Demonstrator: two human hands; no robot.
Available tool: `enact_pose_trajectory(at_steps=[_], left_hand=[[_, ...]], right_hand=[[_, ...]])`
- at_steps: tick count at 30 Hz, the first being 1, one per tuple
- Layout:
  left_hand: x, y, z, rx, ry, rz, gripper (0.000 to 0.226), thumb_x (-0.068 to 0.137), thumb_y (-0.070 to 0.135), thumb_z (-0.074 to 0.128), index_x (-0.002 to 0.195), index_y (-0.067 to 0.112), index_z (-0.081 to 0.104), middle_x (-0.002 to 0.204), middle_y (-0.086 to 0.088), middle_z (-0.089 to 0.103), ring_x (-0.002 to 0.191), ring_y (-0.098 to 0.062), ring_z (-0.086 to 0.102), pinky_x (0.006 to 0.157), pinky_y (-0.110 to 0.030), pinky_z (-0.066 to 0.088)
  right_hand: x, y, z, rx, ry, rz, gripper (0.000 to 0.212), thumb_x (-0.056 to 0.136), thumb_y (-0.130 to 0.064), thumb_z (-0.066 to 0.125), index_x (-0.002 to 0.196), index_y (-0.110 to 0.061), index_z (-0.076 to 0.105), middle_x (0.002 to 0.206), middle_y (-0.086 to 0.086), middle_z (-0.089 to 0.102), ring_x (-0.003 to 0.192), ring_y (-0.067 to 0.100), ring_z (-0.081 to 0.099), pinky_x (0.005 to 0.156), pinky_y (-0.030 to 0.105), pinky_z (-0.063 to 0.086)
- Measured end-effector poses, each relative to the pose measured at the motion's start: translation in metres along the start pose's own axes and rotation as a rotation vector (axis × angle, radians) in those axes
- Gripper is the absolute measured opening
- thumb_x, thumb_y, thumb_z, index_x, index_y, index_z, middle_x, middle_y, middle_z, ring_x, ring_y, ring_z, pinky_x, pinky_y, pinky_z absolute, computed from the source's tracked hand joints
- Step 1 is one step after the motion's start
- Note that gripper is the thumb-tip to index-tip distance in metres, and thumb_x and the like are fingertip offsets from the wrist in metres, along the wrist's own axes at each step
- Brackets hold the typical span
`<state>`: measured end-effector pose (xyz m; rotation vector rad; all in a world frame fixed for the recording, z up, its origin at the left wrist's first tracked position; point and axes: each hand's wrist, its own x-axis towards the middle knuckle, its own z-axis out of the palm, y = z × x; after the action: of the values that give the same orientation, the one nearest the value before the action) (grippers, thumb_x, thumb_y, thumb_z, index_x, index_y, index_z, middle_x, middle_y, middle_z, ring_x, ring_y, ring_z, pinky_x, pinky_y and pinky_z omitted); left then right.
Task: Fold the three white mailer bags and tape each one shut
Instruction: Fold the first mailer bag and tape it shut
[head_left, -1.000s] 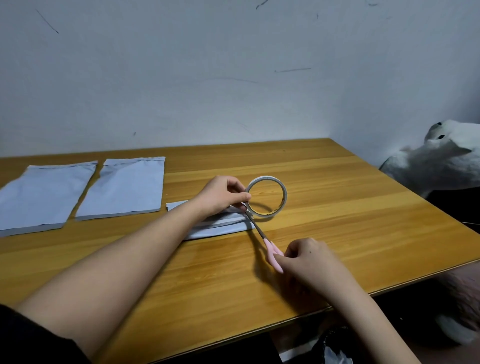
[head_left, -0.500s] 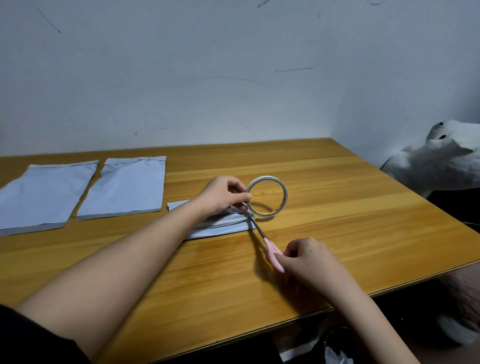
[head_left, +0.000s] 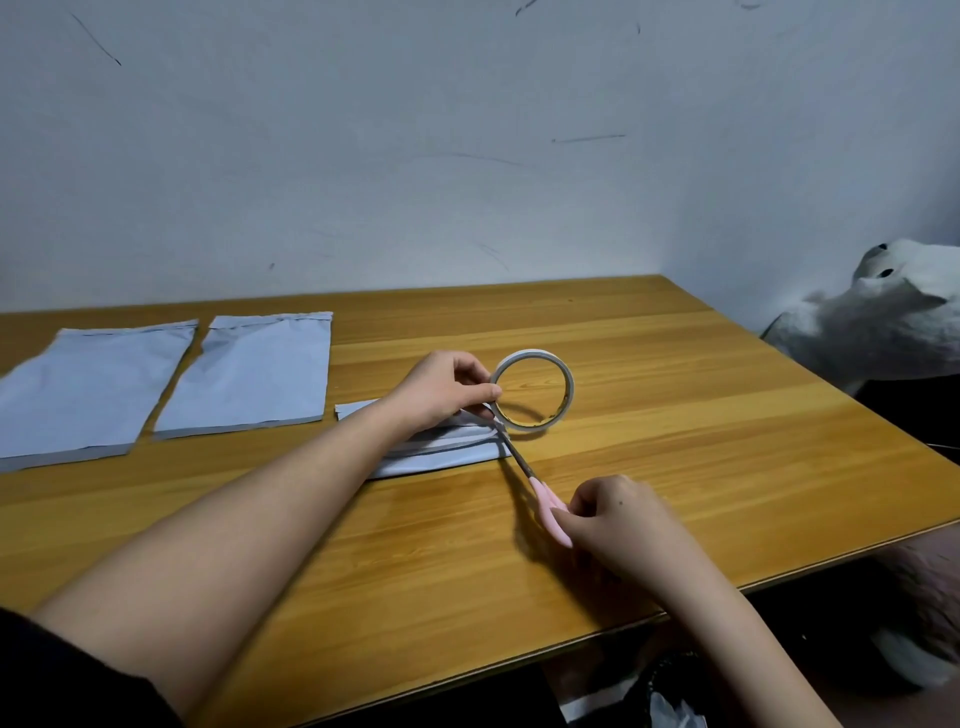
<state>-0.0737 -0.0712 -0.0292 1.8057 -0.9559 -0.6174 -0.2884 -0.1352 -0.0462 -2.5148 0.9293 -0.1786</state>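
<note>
The likeliest slip is a crooked or torn cut: the tape roll (head_left: 532, 391) stands on edge on the desk (head_left: 727, 415), steadied only by the left hand (head_left: 441, 393), whose fingers pinch its rim, and could roll. The blades might also nick the folded mailer bag (head_left: 441, 452) beneath. The right hand (head_left: 618, 525), reaching forward, grips the pink scissors (head_left: 545, 499). Two unfolded bags (head_left: 249, 374) lie flat at left.
</note>
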Motion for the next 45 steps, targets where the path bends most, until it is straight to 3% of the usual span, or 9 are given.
enact_pose_trajectory(at_steps=[6,10,16,20,25,29,38,45], left_hand=[[0.002,0.0,0.001,-0.077,0.049,0.024,0.009,0.087,0.009,0.065,0.085,0.01,0.058,0.079,-0.001,0.068,0.057,-0.002,0.068,0.046,-0.008,0.039],[0.003,0.001,0.002,-0.103,0.089,0.038,0.01,0.089,0.011,0.064,0.085,0.015,0.056,0.078,0.004,0.067,0.058,-0.001,0.068,0.047,-0.011,0.037],[0.0,-0.005,0.007,-0.233,0.149,0.013,0.012,0.097,0.011,0.051,0.087,0.013,0.044,0.087,-0.003,0.06,0.062,-0.01,0.071,0.048,-0.02,0.038],[-0.011,-0.012,0.012,-0.219,0.16,-0.037,0.01,0.1,0.018,0.045,0.092,0.014,0.04,0.102,-0.011,0.06,0.077,-0.019,0.073,0.053,-0.026,0.05],[-0.018,-0.018,0.013,-0.264,0.192,-0.052,0.011,0.1,0.019,0.044,0.101,0.01,0.036,0.098,-0.009,0.055,0.076,-0.02,0.071,0.058,-0.031,0.058],[-0.019,-0.024,0.016,-0.219,0.203,-0.065,0.013,0.1,0.021,0.043,0.099,0.011,0.034,0.093,-0.015,0.057,0.066,-0.019,0.07,0.059,-0.029,0.059],[-0.025,-0.031,0.019,-0.086,0.192,-0.02,0.013,0.101,0.025,0.039,0.098,0.014,0.034,0.092,-0.007,0.057,0.074,-0.019,0.072,0.074,-0.04,0.059],[-0.026,-0.029,0.017,-0.117,0.183,-0.026,0.012,0.101,0.025,0.038,0.1,0.013,0.035,0.096,-0.01,0.058,0.074,-0.018,0.072,0.07,-0.035,0.06]], right_hand=[[-0.001,0.002,-0.001,0.005,0.001,0.019,0.033,0.08,-0.044,0.056,0.062,-0.016,0.062,0.064,0.003,0.062,0.071,0.021,0.06,0.056,0.025,0.04],[-0.002,0.001,-0.001,0.017,0.015,0.053,0.04,0.079,-0.05,0.054,0.06,-0.015,0.057,0.06,0.005,0.057,0.072,0.027,0.059,0.065,0.031,0.047],[-0.003,0.001,-0.003,0.017,-0.002,0.066,0.041,0.08,-0.051,0.054,0.059,-0.015,0.056,0.057,0.002,0.054,0.07,0.026,0.059,0.065,0.031,0.047],[-0.002,0.002,-0.004,-0.028,-0.01,0.055,0.041,0.079,-0.052,0.053,0.071,-0.014,0.065,0.072,0.006,0.066,0.077,0.025,0.063,0.069,0.031,0.049],[-0.002,0.001,-0.004,-0.083,-0.017,0.054,0.04,0.079,-0.054,0.051,0.074,-0.017,0.065,0.075,0.003,0.066,0.079,0.023,0.063,0.07,0.03,0.049],[-0.003,0.0,-0.005,-0.109,-0.025,0.044,0.039,0.079,-0.054,0.051,0.073,-0.018,0.064,0.075,0.001,0.065,0.079,0.022,0.062,0.071,0.03,0.049],[-0.004,0.002,-0.007,-0.159,-0.034,0.04,0.04,0.08,-0.056,0.051,0.075,-0.018,0.063,0.074,0.0,0.064,0.078,0.022,0.061,0.066,0.029,0.043],[-0.003,0.011,-0.016,-0.167,-0.017,0.082,0.042,0.079,-0.057,0.049,0.077,-0.018,0.064,0.08,0.003,0.067,0.082,0.025,0.063,0.068,0.03,0.046]])
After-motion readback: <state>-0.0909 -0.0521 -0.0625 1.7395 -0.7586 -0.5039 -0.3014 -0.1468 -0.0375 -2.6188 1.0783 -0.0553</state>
